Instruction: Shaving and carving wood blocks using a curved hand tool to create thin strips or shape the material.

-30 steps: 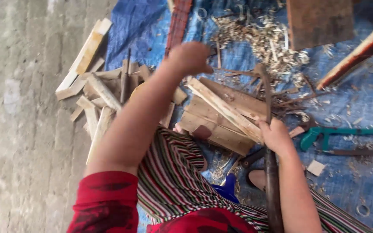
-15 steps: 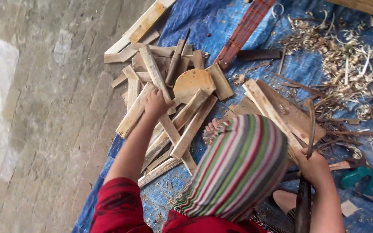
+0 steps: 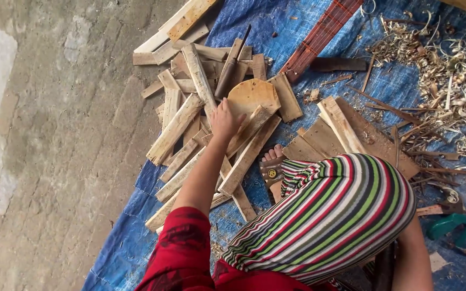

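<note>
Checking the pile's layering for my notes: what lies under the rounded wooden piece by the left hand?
The rounded wooden piece rests on crossed wooden slats, the left hand at its lower edge. Whatever lies directly beneath it is covered.

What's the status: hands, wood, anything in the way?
Left hand down on the scrap wood pile, touching the rounded board. Right hand hidden behind the striped knee. Chisel lies on the pile beyond.
</note>
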